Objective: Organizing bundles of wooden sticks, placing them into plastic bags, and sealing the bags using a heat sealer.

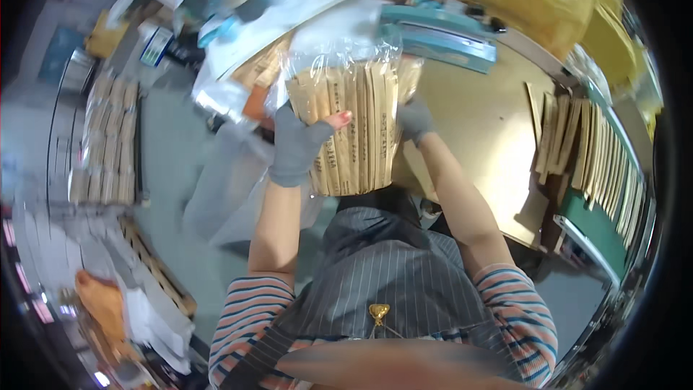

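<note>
In front of my waist is a clear plastic bag (354,130) packed with a row of tan kraft-paper packets standing on edge, with dark printing on them. My left hand (294,146), in a grey glove with bare fingertips, grips the bag's left side, its thumb pressed across the front. On the right side is my right hand (414,120), also grey-gloved, closed against the bag's edge; its fingers are partly hidden and blurred. Just above it shows a further tan packet edge (411,76); whether it lies inside the bag I cannot tell. Loose clear plastic stands up over the packets.
At the right is a tan worktable (476,123). A blue-green bar-shaped device (440,37) stands at its far side. More kraft packets (599,152) line a green surface at the right edge. Bagged packets (112,141) are stacked at left. Yellow plastic (534,0) hangs at far right.
</note>
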Demonstrator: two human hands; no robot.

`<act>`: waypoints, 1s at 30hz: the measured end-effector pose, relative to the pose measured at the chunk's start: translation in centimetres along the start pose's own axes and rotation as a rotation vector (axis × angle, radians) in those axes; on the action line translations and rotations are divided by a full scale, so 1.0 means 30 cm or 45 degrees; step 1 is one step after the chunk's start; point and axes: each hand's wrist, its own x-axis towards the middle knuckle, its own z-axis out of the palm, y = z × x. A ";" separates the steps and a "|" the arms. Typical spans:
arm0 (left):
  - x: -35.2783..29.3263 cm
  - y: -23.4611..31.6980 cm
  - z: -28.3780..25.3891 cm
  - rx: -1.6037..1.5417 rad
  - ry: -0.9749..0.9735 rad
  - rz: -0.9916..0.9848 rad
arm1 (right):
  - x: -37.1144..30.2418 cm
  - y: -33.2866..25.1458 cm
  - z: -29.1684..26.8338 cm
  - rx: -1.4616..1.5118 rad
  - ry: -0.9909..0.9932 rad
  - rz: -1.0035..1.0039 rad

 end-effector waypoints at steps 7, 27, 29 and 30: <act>-0.300 -0.077 -0.296 -0.034 0.503 0.158 | -0.182 -0.420 -0.007 0.139 -0.353 0.090; -0.914 -0.322 -0.923 1.338 0.958 -0.575 | -0.395 -0.434 0.958 -0.261 -1.422 -1.251; -0.883 -0.303 -0.844 0.880 1.116 -0.725 | -0.386 -0.150 1.051 -0.284 -1.934 -0.684; -0.911 -0.282 -0.815 0.703 1.243 -0.659 | -0.502 -0.208 1.083 -0.910 -1.810 -0.938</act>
